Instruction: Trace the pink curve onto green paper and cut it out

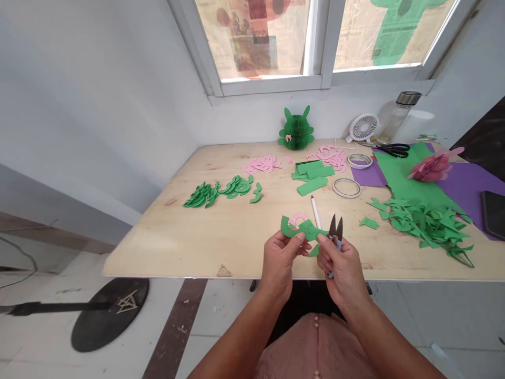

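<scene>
Near the table's front edge, my left hand (282, 258) pinches a partly cut piece of green paper (310, 230) between thumb and fingers. My right hand (342, 263) is closed around a pair of scissors (336, 231), blades apart and pointing away from me. Its thumb also touches the right end of the green paper. A pink paper ring (299, 218) lies just behind the piece, partly hidden by it. Beyond my hands lies a white pen (316, 210). A small green scrap (314, 251) shows between the hands.
Curved green cutouts (201, 195) lie to the left, pink cutouts (262, 164) behind. Green strips (313, 176) and tape rolls (346, 188) sit mid-table. Green scraps (430, 223), a phone (493, 213) and black scissors (392, 150) are right. A green paper figure (298, 131) stands by the wall.
</scene>
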{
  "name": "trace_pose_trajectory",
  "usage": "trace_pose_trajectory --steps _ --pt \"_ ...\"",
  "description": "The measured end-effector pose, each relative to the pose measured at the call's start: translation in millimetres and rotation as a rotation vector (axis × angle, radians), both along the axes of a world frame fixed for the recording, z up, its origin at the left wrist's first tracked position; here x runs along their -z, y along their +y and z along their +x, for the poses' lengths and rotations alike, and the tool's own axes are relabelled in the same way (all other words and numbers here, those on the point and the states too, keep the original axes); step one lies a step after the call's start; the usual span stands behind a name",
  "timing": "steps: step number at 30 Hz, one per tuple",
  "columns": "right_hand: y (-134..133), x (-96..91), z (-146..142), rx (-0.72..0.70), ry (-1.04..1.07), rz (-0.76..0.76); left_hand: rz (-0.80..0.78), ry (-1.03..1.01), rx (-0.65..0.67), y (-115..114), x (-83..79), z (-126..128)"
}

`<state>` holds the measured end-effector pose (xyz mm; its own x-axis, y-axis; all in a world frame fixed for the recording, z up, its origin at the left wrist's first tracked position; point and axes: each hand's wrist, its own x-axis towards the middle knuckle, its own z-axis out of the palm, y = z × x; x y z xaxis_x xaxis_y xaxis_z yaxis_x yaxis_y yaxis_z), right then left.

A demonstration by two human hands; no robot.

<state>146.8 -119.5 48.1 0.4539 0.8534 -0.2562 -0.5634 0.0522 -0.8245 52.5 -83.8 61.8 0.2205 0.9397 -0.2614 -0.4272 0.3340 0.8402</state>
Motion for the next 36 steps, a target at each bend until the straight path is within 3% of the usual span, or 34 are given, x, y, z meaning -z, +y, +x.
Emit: trace_pose_trajectory --steps 9,16,22,29,32,36 --pt "-1.4 4.5 -5.6 0.021 -0.024 -0.045 0.018 -0.005 -0.045 9.7 -2.8 -2.6" --pt "2.2 3.6 -9.2 0.032 -0.016 -0.028 0.014 0.021 0.042 -1.7 4.3 -4.9" --pt "2.0 8.1 -10.1 -0.008 -0.032 -0.059 0.006 0.061 0.001 -1.7 7.3 -1.6" --pt "-0.2 4.0 13.5 -0.189 -0.177 -0.060 0.073 0.187 0.166 14.7 -4.3 -14.3" --pt "2.4 4.4 16.5 -0.186 -0.242 -0.108 0.094 0.205 0.207 17.3 -5.4 -15.7" --pt "7.0 6.8 10.9 -0.140 -0.273 -0.125 0.044 0.138 0.169 13.1 -1.4 -10.5"
